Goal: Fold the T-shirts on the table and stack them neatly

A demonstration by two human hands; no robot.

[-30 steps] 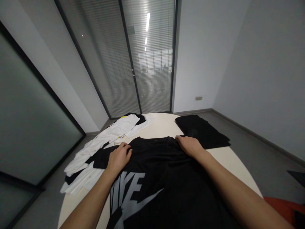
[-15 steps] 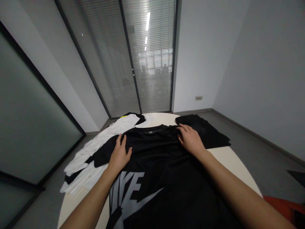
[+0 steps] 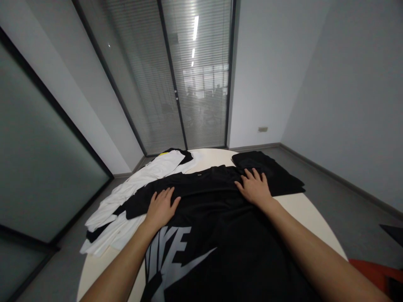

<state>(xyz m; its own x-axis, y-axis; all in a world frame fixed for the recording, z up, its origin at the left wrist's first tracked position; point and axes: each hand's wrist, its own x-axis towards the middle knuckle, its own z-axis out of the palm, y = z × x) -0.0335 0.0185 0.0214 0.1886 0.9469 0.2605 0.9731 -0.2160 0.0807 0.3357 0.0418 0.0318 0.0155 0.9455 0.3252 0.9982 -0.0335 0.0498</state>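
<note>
A black T-shirt (image 3: pixel 217 226) with a large grey NIKE print lies spread across the table, its collar toward the far side. My left hand (image 3: pixel 161 207) rests open on the shirt near its left shoulder, fingers spread. On the right shoulder my right hand (image 3: pixel 254 187) lies open too, palm down, fingers apart. Creases run across the cloth between the two hands. The shirt's lower end runs out of view at the bottom.
A pile of white and black shirts (image 3: pixel 135 186) lies along the table's left side. Folded black clothing (image 3: pixel 267 170) sits at the far right of the pale table (image 3: pixel 310 218). Something red (image 3: pixel 371 274) is at the lower right, beyond the table edge.
Both hands have flattened onto the shirt. My left hand has shifted slightly right and nearer me. The collar area now lies flatter, with its opening less visible.
</note>
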